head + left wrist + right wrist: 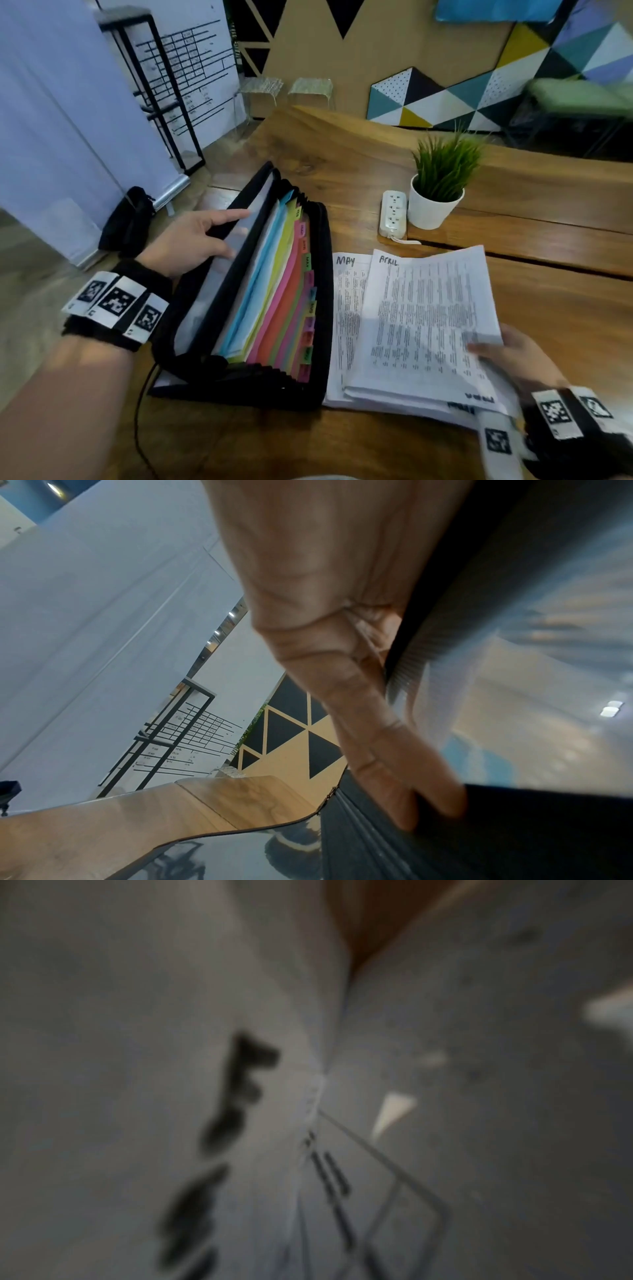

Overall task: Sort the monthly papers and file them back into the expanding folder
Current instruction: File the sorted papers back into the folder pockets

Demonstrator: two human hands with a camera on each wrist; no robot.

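The black expanding folder (327, 308) lies open on the table, its coloured dividers fanned out with month tabs along their right edge. My left hand (202, 236) grips the folder's clear front flap (219, 291) and holds it back; in the left wrist view the fingers (377, 723) curl over the flap's black edge (514, 831). To the folder's right lies a stack of printed papers. My right hand (496, 353) pinches the lower right corner of the "APRIL" papers (428, 308), lifted off the stack. A "MAY" sheet (346, 308) shows beneath. The right wrist view is a blur of paper (137, 1015).
A white power strip (394, 214) and a potted green plant (438, 192) stand on the wooden table (548, 308) behind the papers. A black bag (126, 219) sits on the floor left of the table. A thin black cable (140, 411) hangs near the folder's front corner.
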